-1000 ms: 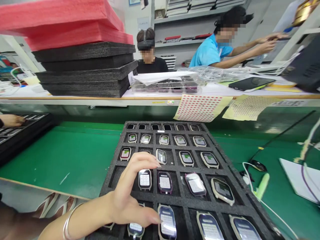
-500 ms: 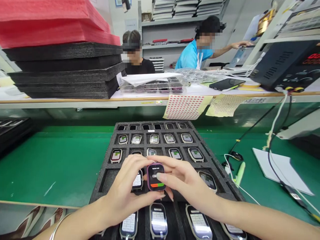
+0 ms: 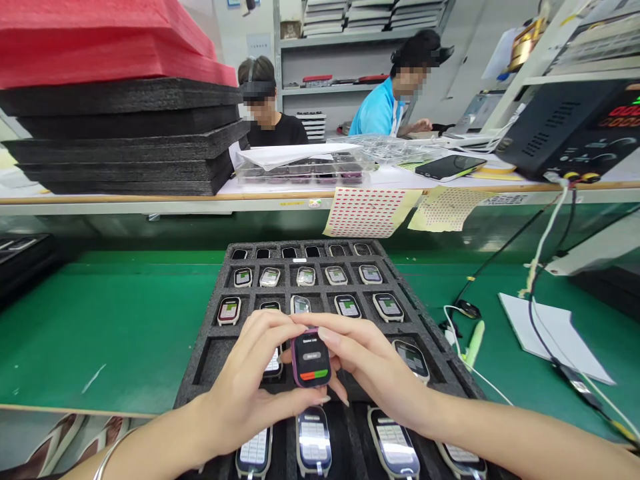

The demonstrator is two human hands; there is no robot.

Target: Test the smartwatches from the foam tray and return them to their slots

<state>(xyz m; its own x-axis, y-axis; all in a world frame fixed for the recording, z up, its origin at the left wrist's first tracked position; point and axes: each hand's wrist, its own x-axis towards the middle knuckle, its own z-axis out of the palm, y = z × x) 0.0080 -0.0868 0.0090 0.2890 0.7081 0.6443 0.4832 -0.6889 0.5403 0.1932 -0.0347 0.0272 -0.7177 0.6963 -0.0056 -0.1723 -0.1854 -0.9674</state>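
Note:
A purple-cased smartwatch (image 3: 311, 365) without a strap is held above the foam tray, its lit screen facing me with a red and green bar near the bottom. My left hand (image 3: 260, 373) grips it from the left, thumb along the lower edge and fingers over the top. From the right, my right hand (image 3: 357, 353) is closed on it too, thumb at the upper right corner of the case. Beneath both hands, the black foam tray (image 3: 213, 353) holds rows of watches in its pockets, several with lit screens. One white-screened watch (image 3: 313, 440) lies just below the held one.
Tall foam sheets (image 3: 125, 140) are stacked on the shelf at left. A phone (image 3: 450, 168) and a power supply (image 3: 570, 130) stand at right. Cables (image 3: 537, 280) hang over white paper (image 3: 555, 337) and a green pen-like tool (image 3: 475, 341). Two people work behind the shelf.
My right thumb has lifted from the middle of the watch screen to its upper right corner, uncovering a grey button. The co-worker in blue has drawn an outstretched arm back.

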